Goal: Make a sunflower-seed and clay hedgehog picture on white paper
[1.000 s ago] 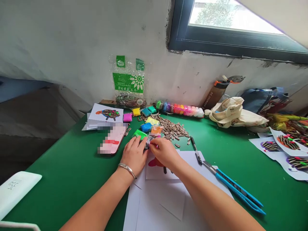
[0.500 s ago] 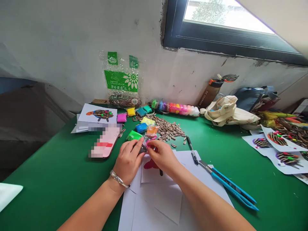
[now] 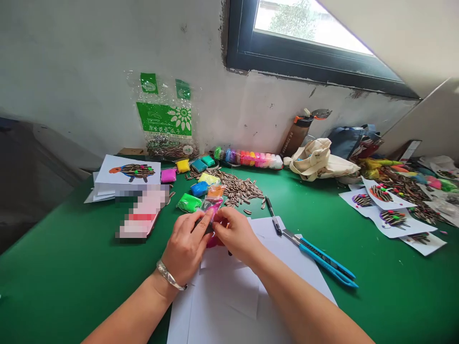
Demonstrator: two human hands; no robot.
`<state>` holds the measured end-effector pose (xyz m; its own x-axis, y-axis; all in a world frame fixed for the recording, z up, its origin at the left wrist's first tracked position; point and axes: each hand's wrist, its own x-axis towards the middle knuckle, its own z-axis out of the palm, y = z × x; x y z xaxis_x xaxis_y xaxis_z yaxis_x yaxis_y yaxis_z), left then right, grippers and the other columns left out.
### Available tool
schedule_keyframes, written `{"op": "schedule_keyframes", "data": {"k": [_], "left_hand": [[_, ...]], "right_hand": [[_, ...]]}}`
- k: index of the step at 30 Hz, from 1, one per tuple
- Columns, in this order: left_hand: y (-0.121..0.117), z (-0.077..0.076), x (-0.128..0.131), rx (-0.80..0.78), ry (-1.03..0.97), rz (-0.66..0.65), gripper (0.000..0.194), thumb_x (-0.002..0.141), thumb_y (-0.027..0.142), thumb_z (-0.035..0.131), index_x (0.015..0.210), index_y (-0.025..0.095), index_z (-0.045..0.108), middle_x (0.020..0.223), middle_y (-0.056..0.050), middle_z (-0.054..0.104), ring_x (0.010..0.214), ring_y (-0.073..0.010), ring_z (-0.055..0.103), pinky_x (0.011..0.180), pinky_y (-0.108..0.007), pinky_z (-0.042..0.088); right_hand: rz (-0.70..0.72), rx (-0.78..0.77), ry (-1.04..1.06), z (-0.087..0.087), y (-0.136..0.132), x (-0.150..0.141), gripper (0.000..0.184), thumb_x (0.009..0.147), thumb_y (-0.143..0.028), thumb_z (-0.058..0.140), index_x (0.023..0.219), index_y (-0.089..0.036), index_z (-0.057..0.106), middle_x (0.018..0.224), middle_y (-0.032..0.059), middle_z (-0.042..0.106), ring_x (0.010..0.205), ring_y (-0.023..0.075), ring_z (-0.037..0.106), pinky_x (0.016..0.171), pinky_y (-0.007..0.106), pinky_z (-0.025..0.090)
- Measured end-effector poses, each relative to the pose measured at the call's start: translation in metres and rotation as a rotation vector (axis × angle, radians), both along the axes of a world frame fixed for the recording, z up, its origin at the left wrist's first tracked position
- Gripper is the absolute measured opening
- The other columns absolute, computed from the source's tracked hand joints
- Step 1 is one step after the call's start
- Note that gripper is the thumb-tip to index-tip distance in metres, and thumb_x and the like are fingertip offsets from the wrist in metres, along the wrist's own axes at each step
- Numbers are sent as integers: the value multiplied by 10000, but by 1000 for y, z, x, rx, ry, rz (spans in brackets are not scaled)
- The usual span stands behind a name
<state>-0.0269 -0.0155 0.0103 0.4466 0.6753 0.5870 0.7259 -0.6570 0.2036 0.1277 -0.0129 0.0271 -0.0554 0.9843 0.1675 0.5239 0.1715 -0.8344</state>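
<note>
My left hand (image 3: 186,243), with a silver bracelet at the wrist, is closed around a dark packet of clay (image 3: 206,226) in clear wrapping. The thumb and fingers of my right hand (image 3: 236,235) are pinched together against the packet's right side; what lies between their tips is mostly hidden. Just behind my fingers lie a pink packet (image 3: 215,205) and an orange packet (image 3: 215,191). Below both hands is white paper (image 3: 222,296), where a dark red shape (image 3: 213,241) shows partly beneath my fingers.
A green packet (image 3: 189,203), a phone (image 3: 143,215) and stacked pictures (image 3: 103,167) lie left. Sunflower seeds (image 3: 244,188) are heaped behind. On the right are a pen (image 3: 273,215), a blue utility knife (image 3: 326,263) and seed-covered pictures (image 3: 394,217). A bottle (image 3: 296,136) stands by the wall.
The view has turned a little to the right, so the table things appear further left. Both hands stay together at the dark packet, now covering more of the red shape.
</note>
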Motion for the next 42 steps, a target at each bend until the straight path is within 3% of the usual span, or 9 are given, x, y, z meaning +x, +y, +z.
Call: {"op": "schedule_keyframes", "data": {"k": [6, 10, 14, 24, 30, 38, 42], "left_hand": [[2, -4, -1, 11, -49, -24, 497, 888, 152, 510, 1370, 197, 398, 1121, -108, 562, 1018, -253, 504, 931, -428, 428], [6, -4, -3, 10, -86, -14, 521, 880, 194, 546, 1377, 220, 391, 1114, -101, 580, 1005, -256, 520, 917, -435, 435], [7, -2, -4, 4, -117, -12, 526, 870, 195, 569, 1367, 242, 404, 1112, -92, 590, 990, -250, 531, 905, -435, 442], [3, -4, -5, -5, -136, -39, 509, 845, 153, 589, 1332, 200, 450, 1102, -100, 598, 997, -247, 531, 906, -427, 450], [3, -3, -5, -8, -129, -50, 518, 847, 134, 573, 1341, 208, 441, 1103, -98, 593, 1003, -247, 529, 912, -428, 448], [1, 0, -1, -59, -125, -79, 496, 866, 125, 533, 1345, 217, 440, 1112, -87, 593, 1007, -237, 526, 912, -418, 445], [3, 0, 0, -51, -122, -81, 489, 866, 125, 534, 1339, 212, 447, 1111, -92, 594, 1010, -240, 528, 914, -421, 446]], "right_hand": [[49, 65, 11, 4, -2, -1, 112, 751, -114, 503, 715, -195, 572, 792, 2, 538, 768, 134, 516, 649, 230, 412], [102, 9, 94, 1, -2, 2, 231, 792, -130, 512, 901, -242, 682, 868, 10, 564, 773, 128, 545, 623, 227, 432], [130, -4, 104, -3, -1, 4, 315, 806, -135, 527, 1021, -295, 692, 893, 13, 576, 805, 139, 563, 631, 234, 451], [135, 67, -16, 3, -1, 7, 182, 789, -99, 538, 784, -199, 690, 779, 7, 567, 689, 112, 532, 625, 229, 416], [154, 2, -29, 6, 1, 9, 111, 748, -104, 555, 701, -185, 613, 686, -21, 514, 660, 104, 487, 592, 208, 356], [160, 30, -40, 4, 0, 11, 133, 685, -110, 501, 612, -187, 421, 629, -47, 448, 604, 91, 422, 532, 193, 293], [142, 12, -30, 3, 0, 10, 127, 678, -119, 516, 606, -188, 436, 617, -51, 438, 585, 88, 414, 513, 190, 287]]}}
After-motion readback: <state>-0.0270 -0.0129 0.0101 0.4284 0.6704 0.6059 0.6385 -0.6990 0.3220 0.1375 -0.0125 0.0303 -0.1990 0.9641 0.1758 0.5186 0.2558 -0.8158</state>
